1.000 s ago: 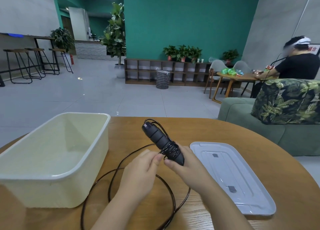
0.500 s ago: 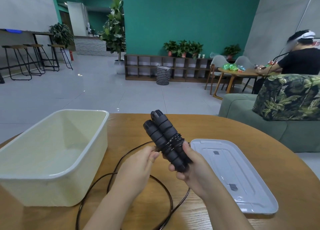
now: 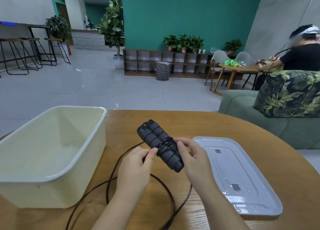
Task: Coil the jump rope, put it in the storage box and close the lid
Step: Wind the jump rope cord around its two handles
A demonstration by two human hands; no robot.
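Observation:
The jump rope's two black handles (image 3: 155,139) lie side by side above the round wooden table, with a few turns of black cord wound around their middle. My right hand (image 3: 194,160) grips the handles from the right. My left hand (image 3: 136,167) pinches the cord against the handles' left side. The loose cord (image 3: 171,200) loops over the table under my arms. A cream storage box (image 3: 83,162) stands open at the left. Its translucent lid (image 3: 242,177) lies flat at the right.
The wooden table (image 3: 190,122) ends in a curved edge just beyond the handles. A green sofa (image 3: 251,112) with a leaf-print cushion stands to the right. A person sits at another table at the far right.
The handles have turned in my right hand and dropped a little lower. My left hand moved up to the wound cord at their middle.

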